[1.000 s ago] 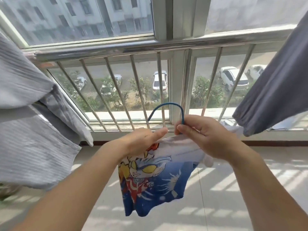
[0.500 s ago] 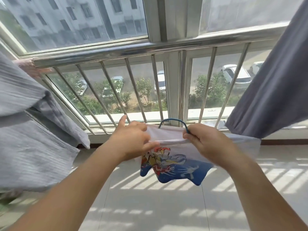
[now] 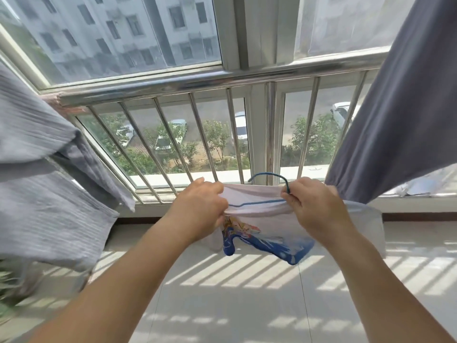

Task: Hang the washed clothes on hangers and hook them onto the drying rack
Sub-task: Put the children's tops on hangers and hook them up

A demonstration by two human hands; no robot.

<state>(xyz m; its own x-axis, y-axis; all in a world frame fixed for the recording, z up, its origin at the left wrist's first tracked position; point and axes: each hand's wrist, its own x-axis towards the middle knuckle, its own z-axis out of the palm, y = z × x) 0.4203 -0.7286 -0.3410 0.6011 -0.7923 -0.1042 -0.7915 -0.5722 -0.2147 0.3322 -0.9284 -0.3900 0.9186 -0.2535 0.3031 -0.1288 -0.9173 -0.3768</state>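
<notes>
A small white shirt [image 3: 262,211] with a blue and red cartoon print is stretched between both hands at chest height before the window. A blue wire hanger [image 3: 269,175] sits inside it, its hook rising above the neck opening and one arm showing across the cloth. My left hand [image 3: 200,206] pinches the shirt's left edge. My right hand [image 3: 314,206] grips the cloth and the hanger at the base of the hook. The printed part hangs below, partly hidden by my right wrist.
A grey striped garment [image 3: 42,189] hangs at the left and a dark grey one [image 3: 395,115] at the right. A steel railing with slanted bars [image 3: 202,144] runs along the window behind the shirt. White floor tiles [image 3: 235,293] lie below.
The shirt has been pulled wider and flatter over the hanger, so less of the print hangs down. Both hands moved apart and the view tilted slightly upward.
</notes>
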